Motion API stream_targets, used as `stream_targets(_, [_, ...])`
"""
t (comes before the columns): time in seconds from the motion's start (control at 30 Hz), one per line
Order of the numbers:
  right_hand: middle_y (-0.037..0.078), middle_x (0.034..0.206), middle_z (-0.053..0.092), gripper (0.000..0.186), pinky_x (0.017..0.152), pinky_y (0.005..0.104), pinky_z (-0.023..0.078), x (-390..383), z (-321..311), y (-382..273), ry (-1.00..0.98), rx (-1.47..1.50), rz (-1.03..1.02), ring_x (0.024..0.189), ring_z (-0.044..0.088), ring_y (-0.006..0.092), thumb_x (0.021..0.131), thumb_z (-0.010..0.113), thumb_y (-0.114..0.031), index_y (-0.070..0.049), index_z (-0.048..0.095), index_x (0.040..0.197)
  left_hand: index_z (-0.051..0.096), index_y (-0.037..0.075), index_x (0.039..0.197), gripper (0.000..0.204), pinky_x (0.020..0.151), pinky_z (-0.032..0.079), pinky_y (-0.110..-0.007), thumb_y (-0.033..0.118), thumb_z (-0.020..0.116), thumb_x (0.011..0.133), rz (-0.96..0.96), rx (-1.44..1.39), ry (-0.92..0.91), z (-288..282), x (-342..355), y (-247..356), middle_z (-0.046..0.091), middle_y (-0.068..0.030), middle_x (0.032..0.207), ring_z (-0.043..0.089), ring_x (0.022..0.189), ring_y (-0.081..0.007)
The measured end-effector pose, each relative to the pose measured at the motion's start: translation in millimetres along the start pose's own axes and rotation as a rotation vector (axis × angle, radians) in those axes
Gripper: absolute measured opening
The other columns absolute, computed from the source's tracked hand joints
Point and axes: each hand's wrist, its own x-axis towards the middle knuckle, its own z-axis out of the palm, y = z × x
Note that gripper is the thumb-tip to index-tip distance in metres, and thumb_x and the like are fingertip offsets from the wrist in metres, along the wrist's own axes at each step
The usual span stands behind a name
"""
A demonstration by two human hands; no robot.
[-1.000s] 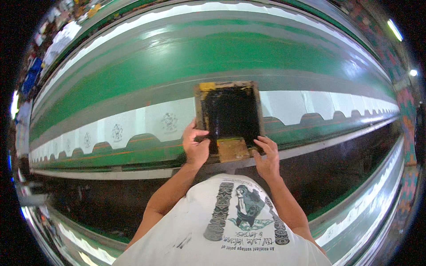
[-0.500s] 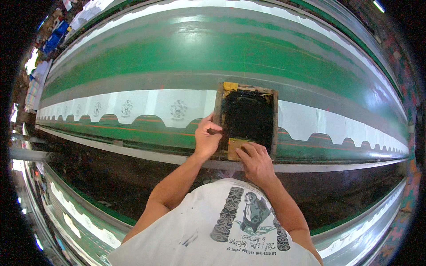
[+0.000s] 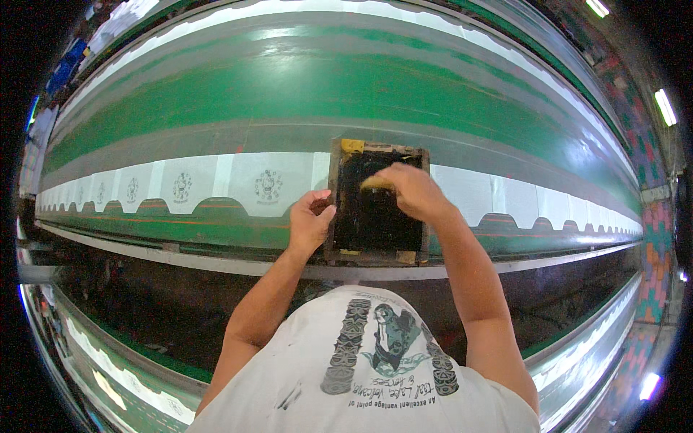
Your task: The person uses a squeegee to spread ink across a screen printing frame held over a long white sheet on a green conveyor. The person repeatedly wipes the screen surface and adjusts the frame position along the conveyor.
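A wooden screen-printing frame (image 3: 378, 225) with black ink inside and yellow tape at its corners lies across a row of white fabric pieces (image 3: 466, 193) on the long green table (image 3: 289, 79). My left hand (image 3: 312, 220) grips the frame's left edge, thumb and fingertips at the wood. My right hand (image 3: 413, 191) is closed on a tan squeegee (image 3: 375, 182) over the upper half of the inked screen; the hand hides part of it. Several pieces left of the frame carry a dark printed motif (image 3: 268, 186); those to the right look plain white.
A metal rail (image 3: 216, 252) runs along the near table edge, with a dark gap (image 3: 159, 303) below it. Other long tables with white pieces (image 3: 115, 372) curve along the lower sides. A patterned floor (image 3: 653, 274) and lamps (image 3: 665, 108) show at the right.
My right hand has gone from the frame's lower right edge onto the squeegee and carried it up from the bottom toward the top of the screen. My left hand stays on the left edge.
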Motion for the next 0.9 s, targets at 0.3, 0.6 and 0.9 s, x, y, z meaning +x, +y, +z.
stream_targets(0.3, [0.018, 0.125, 0.075, 0.05, 0.105, 0.0539, 0.057, 30, 9, 20, 0.093, -0.131, 0.16, 0.121, 0.071, 0.0429, 0.088, 0.061, 0.006, -0.013, 0.076, 0.133, 0.063, -0.002, 0.146, 0.057, 0.09, 0.061, -0.034, -0.01, 0.077, 0.092, 0.079, 0.174, -0.005, 3, 7, 26, 0.074, -0.0146, 0.133, 0.075, 0.102, -0.0188])
stream_targets(0.6, [0.014, 0.109, 0.073, 0.056, 0.098, 0.0516, 0.058, -33, 30, -34, 0.053, -0.094, 0.143, 0.108, 0.072, 0.0406, 0.083, 0.07, 0.005, -0.019, 0.078, 0.133, 0.063, 0.001, 0.15, 0.062, 0.09, 0.062, -0.035, -0.01, 0.077, 0.09, 0.0, 0.177, -0.014, 3, 8, 30, 0.073, -0.0158, 0.134, 0.075, 0.101, -0.0211])
stream_targets(0.9, [0.013, 0.124, 0.077, 0.059, 0.105, 0.049, 0.058, -96, 65, -91, 0.112, -0.116, 0.146, 0.117, 0.072, 0.0389, 0.078, 0.078, 0.005, -0.01, 0.074, 0.135, 0.066, 0.002, 0.146, 0.061, 0.106, 0.057, -0.042, -0.003, 0.081, 0.088, 0.23, 0.365, 0.07, 8, -6, 26, 0.068, -0.018, 0.141, 0.07, 0.125, -0.03])
